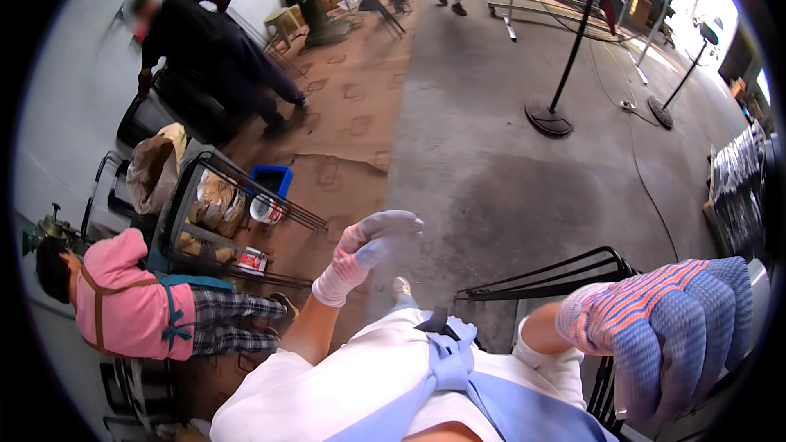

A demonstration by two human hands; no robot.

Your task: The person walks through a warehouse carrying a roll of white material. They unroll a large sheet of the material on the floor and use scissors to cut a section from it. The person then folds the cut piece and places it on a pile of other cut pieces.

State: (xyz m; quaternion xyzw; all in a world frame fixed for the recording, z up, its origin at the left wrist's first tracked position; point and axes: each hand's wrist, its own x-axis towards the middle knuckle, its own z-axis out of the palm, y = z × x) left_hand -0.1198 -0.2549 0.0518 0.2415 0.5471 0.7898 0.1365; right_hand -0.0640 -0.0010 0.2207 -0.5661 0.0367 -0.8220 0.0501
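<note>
Black metal frames (544, 282), slim-barred, ends leftward, long axis crosswise; left hand (370, 250): fingers loosely extended, empty; right hand (675, 327): curled, hold indiscernible

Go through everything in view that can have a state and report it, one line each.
Left hand: gloved, open, nothing visible in it
Right hand: gloved, fingers bent downward, grip unclear
Blue bin: open-topped
Tall floor fan: upright, running or not unclear
Cable: lying loose on the floor
Light blue cloth tie: knotted
Teal apron strings: tied
</note>
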